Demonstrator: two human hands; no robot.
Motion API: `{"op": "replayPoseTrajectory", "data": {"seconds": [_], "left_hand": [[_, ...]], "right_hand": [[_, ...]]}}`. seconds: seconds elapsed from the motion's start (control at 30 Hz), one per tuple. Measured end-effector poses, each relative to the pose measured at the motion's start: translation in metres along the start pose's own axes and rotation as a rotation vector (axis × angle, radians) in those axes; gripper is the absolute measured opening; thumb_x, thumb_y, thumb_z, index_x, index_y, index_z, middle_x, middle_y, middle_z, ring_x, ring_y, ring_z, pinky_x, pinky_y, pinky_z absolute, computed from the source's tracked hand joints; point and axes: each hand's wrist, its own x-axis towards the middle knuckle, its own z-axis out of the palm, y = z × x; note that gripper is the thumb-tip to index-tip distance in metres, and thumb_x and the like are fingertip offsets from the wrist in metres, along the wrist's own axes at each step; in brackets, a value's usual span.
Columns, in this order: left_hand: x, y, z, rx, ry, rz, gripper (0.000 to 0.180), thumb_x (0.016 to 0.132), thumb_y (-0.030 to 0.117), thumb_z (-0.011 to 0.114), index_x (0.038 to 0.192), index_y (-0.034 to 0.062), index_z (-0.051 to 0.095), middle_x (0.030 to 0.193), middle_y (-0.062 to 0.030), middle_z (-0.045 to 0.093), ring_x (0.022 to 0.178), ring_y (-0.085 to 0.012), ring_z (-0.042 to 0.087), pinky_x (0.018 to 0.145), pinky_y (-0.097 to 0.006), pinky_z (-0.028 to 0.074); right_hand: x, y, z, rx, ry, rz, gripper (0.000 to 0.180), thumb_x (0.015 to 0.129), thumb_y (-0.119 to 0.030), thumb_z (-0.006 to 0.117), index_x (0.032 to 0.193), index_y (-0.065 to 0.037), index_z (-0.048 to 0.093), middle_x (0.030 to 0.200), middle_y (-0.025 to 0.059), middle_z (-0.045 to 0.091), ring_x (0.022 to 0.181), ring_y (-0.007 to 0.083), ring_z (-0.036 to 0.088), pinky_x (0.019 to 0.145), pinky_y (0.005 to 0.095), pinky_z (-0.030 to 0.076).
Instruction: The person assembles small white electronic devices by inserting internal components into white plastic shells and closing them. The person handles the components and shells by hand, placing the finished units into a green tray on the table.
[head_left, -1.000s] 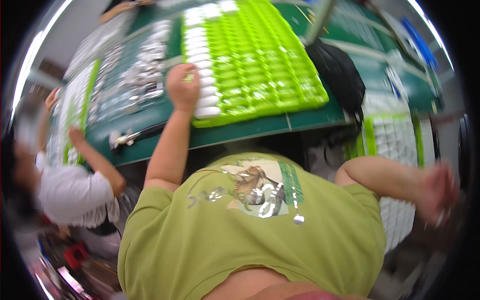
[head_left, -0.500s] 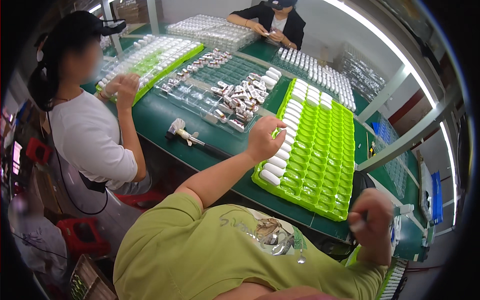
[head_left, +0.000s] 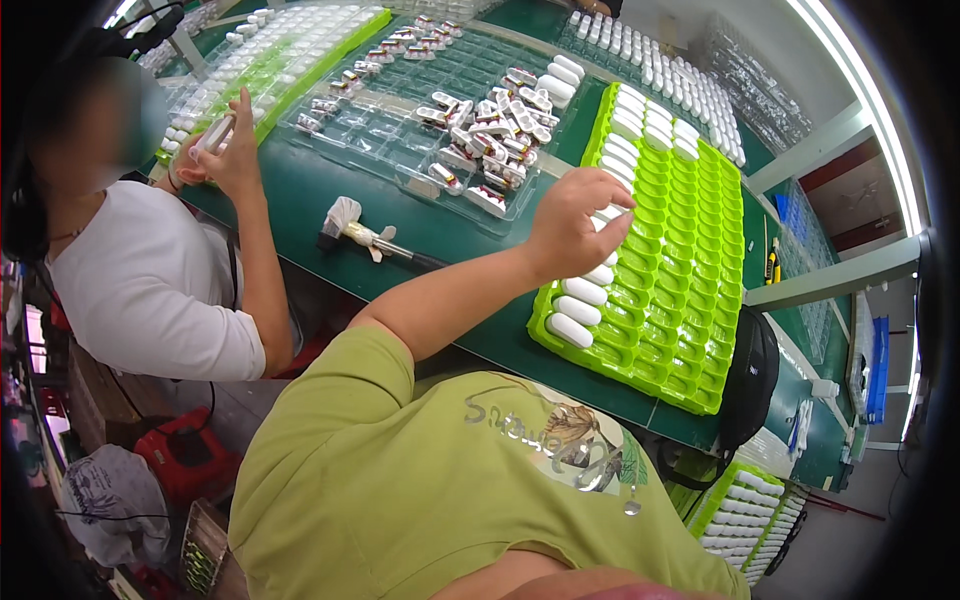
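Left hand [head_left: 572, 222] is over the near-left edge of the green tray [head_left: 690, 260], fingers [head_left: 600, 195] curled together, tips down on a white oblong piece [head_left: 607, 213] in the tray's left column. Can't tell whether they're clamped on it or only pressing. Right hand not in view.

More white pieces [head_left: 582, 292] fill the column just below the fingers and continue above them; pockets to the right of the fingers are mostly bare green.

Looks like the seat-a-piece step, tray roughly a quarter loaded. Next move likely calls for a fresh piece: the clear tray [head_left: 440, 130] of loose red-and-white parts sits left of the fingers on the green counter [head_left: 300, 200]. A brush [head_left: 360, 235] lies near, lower left.

A co-worker's hand [head_left: 232, 150] works separately at far left.
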Motion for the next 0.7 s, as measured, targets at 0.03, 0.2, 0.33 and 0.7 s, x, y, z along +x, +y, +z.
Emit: {"op": "replayPoseTrajectory", "data": {"seconds": [0.03,0.2,0.33,0.7], "left_hand": [[0.0,0.0,0.001,-0.031,-0.01,-0.02,0.011,0.078,0.005,0.072,0.089,0.0052,0.069,0.095,-0.009,0.068,0.077,-0.0194,0.061,0.07,-0.031,0.05],[-0.001,0.003,0.0,-0.071,-0.028,-0.023,0.012,0.078,0.004,0.071,0.09,0.0053,0.068,0.094,-0.0083,0.068,0.078,-0.0202,0.061,0.07,-0.031,0.05],[-0.003,0.0,-0.009,-0.07,-0.123,-0.153,0.011,0.079,0.005,0.072,0.089,0.0048,0.069,0.09,-0.008,0.067,0.076,-0.02,0.062,0.068,-0.031,0.05],[0.082,-0.054,-0.041,0.614,-0.538,-0.268,0.022,0.083,0.03,0.068,0.088,0.0086,0.072,0.086,-0.0096,0.07,0.081,-0.028,0.067,0.071,-0.039,0.053]], "right_hand": [[0.001,-0.003,-0.004,0.005,-0.001,-0.004,0.035,0.082,-0.033,0.064,0.098,-0.004,0.071,0.09,0.0203,0.071,0.082,0.039,0.068,0.074,0.0452,0.054],[0.007,-0.012,-0.019,0.039,-0.004,-0.022,0.034,0.082,-0.032,0.064,0.101,-0.004,0.071,0.092,0.0197,0.071,0.083,0.0384,0.069,0.075,0.0445,0.054],[0.011,-0.012,-0.022,0.058,-0.023,-0.046,0.034,0.083,-0.031,0.063,0.103,-0.004,0.07,0.093,0.0191,0.071,0.083,0.038,0.069,0.075,0.0439,0.054],[-0.022,-0.017,-0.08,0.234,0.203,-0.174,0.027,0.089,-0.019,0.059,0.108,-0.003,0.068,0.092,0.0146,0.072,0.079,0.0288,0.07,0.071,0.0371,0.055]]}}
